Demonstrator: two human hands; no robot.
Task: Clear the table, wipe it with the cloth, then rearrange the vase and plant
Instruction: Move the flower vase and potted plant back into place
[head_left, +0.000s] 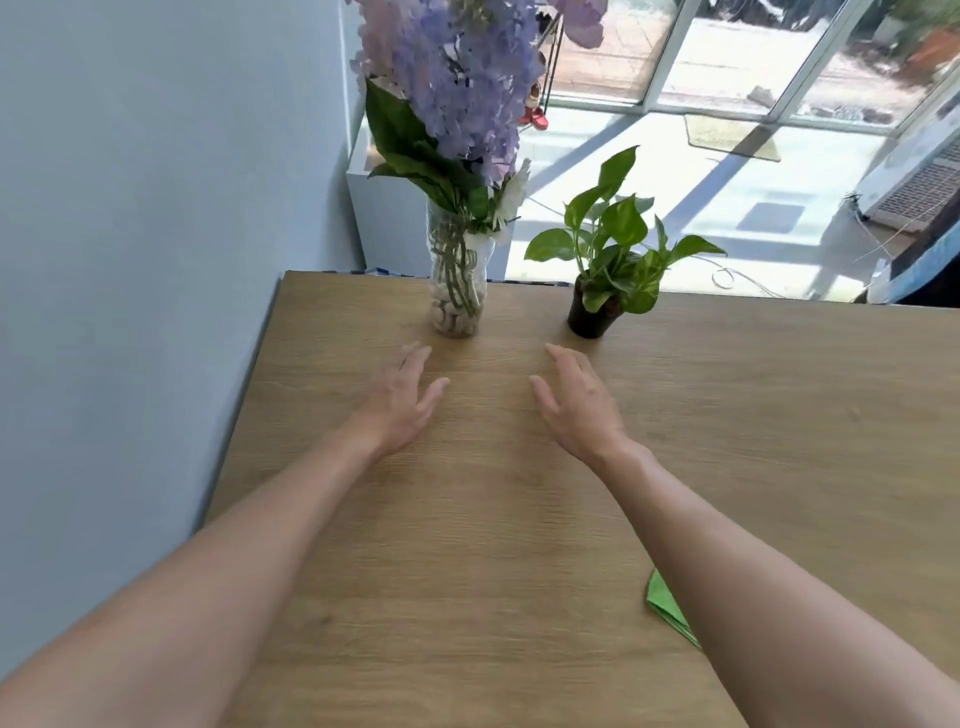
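- Both hands were held over the wooden surface (519, 519), fingers straight and spread, nothing gripped.
- The glass vase (457, 291) of purple flowers was seen just beyond the left hand (402, 397).
- The potted plant (597, 306) stood just beyond the right hand (576, 402).
- A green cloth (665, 603) lay beside the right forearm, partly hidden.

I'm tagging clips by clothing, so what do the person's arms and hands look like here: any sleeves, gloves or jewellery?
Both forearms are bare as far as the frame shows, with no sleeve in view. The left hand and the right hand wear no gloves, and no watch, bracelet or ring shows on the wrists or fingers.
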